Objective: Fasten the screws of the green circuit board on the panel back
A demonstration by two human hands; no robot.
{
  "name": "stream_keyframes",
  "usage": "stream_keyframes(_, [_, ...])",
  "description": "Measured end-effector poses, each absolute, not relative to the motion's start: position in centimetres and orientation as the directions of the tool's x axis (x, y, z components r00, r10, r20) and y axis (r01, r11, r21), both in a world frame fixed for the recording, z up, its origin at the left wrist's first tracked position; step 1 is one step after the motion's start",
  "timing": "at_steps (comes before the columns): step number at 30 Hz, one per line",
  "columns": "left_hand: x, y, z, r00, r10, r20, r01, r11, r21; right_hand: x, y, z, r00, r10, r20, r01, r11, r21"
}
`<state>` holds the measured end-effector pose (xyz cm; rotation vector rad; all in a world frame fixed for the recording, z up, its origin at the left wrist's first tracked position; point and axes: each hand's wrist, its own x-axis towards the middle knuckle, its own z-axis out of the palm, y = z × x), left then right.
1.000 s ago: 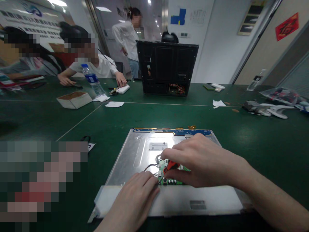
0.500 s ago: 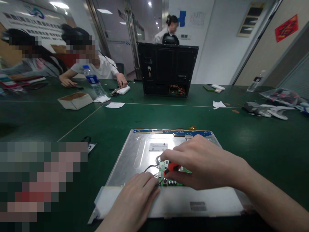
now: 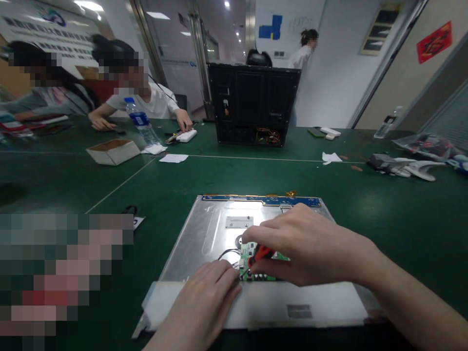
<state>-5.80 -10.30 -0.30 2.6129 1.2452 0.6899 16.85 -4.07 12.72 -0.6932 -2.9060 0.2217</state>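
A silver display panel (image 3: 190,243) lies flat, with a green circuit board (image 3: 245,249) near its middle and a blue strip board (image 3: 234,198) along its far edge. My right hand (image 3: 292,243) is closed around a red and black screwdriver (image 3: 261,254), tilted with its tip down at the board's near left corner. My left hand (image 3: 208,292) rests on the panel's near part, its fingers together and curled at that same corner. Whatever its fingertips hold, if anything, is hidden. Dark wires (image 3: 228,251) run to the board's left side.
Beyond the panel, a black monitor casing (image 3: 256,102) stands upright. A paper box (image 3: 113,152) and a water bottle (image 3: 141,122) are at the left. Grey and white parts (image 3: 405,165) lie at the right. Two people sit at the far left; another person (image 3: 302,56) is behind the casing.
The red and black screwdriver has turned slightly in my right hand. Both hands hold nearly the same place. The person at the back has moved right.
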Motion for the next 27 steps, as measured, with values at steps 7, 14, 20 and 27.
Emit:
stream_keyframes(7, [-5.73, -10.22, -0.44, 0.542, 0.769, 0.338, 0.695, -0.637, 0.335, 17.02, -4.28, 12.98, -0.899, 0.428, 0.096, 0.398, 0.887, -0.234])
stream_keyframes(14, [-5.83, -10.26, -0.45, 0.548, 0.762, 0.344, 0.685, -0.645, 0.338, 16.87, -4.19, 12.69, -0.889, 0.445, 0.108, 0.424, 0.889, -0.172])
stream_keyframes(20, [-5.73, -10.23, -0.33, 0.551, 0.773, 0.315, 0.692, -0.634, 0.346, 16.81, -4.29, 12.67, -0.885, 0.456, 0.096, 0.443, 0.887, -0.126])
stream_keyframes(27, [-5.73, -10.23, -0.5, 0.545, 0.772, 0.327, 0.697, -0.634, 0.336, 16.99, -4.35, 12.92, -0.899, 0.423, 0.111, 0.392, 0.891, -0.228])
